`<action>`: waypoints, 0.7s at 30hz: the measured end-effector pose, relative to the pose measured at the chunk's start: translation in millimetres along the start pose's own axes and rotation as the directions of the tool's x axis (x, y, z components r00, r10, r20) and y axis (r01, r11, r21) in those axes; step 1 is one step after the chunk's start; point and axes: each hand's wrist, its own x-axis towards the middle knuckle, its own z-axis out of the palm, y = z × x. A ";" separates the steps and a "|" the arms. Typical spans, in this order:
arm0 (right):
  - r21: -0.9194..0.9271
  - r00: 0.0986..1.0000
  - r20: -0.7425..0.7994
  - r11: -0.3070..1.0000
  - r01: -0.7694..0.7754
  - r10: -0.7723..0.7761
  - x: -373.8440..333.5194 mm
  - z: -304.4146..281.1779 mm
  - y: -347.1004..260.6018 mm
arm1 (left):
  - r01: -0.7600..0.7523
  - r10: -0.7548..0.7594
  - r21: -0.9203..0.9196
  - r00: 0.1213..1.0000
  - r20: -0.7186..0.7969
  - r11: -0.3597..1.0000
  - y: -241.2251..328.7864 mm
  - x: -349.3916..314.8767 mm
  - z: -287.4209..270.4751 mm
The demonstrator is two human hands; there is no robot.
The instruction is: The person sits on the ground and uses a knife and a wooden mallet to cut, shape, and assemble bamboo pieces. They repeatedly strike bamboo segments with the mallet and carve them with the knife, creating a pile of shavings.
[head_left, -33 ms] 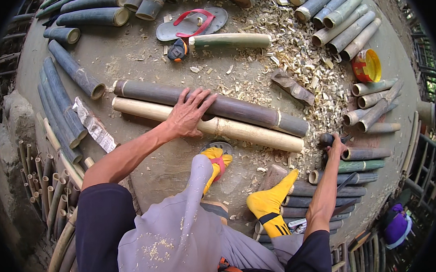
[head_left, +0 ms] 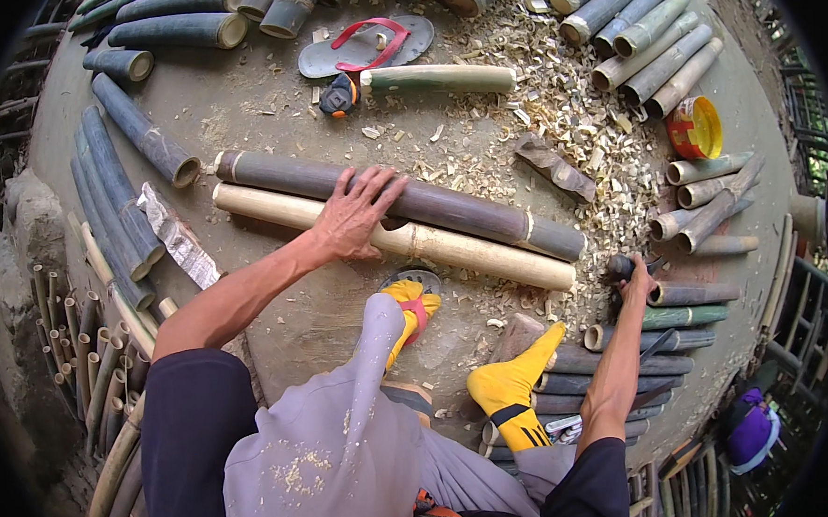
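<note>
My left hand (head_left: 359,212) lies across two bamboo poles side by side on the ground, its fingers spread over the dark brownish-purple pole (head_left: 472,202). Its thumb side rests against the pale, peeled pole (head_left: 480,258), which is nearer to me. A dark notch shows in the pale pole just right of this hand. Out to the right, my right hand (head_left: 636,281) is closed round a dark-handled tool (head_left: 620,266), and its working end cannot be made out. That hand is beside several cut bamboo lengths (head_left: 684,315).
Shavings (head_left: 605,145) cover the ground at right, around a wood block (head_left: 555,167). Beyond the poles lie a sandal (head_left: 365,46), a tape measure (head_left: 339,96) and a green-and-pale bamboo piece (head_left: 442,79). A yellow-red tub (head_left: 696,128) stands at right. Bamboo pieces (head_left: 145,132) ring the area.
</note>
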 end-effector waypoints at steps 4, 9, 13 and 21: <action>0.300 0.918 0.381 0.924 -0.235 0.110 69.8 -55.0 16.9 | -0.002 0.001 0.044 1.000 0.007 0.999 -17.5 7.8 -3.5; 0.722 0.886 0.440 0.644 -0.254 -0.144 -36.1 -70.6 12.7 | 0.037 -0.036 0.051 0.999 -0.008 0.998 -30.4 -11.4 4.2; 0.759 0.881 0.300 0.651 0.011 -0.364 -129.1 -86.9 32.9 | -0.014 0.015 0.027 0.999 -0.045 1.000 -33.9 -11.0 12.0; 0.534 0.846 0.275 0.805 0.260 -0.456 -219.7 -62.2 25.5 | -0.059 0.057 -0.024 0.995 -0.081 0.998 -38.6 -9.1 24.2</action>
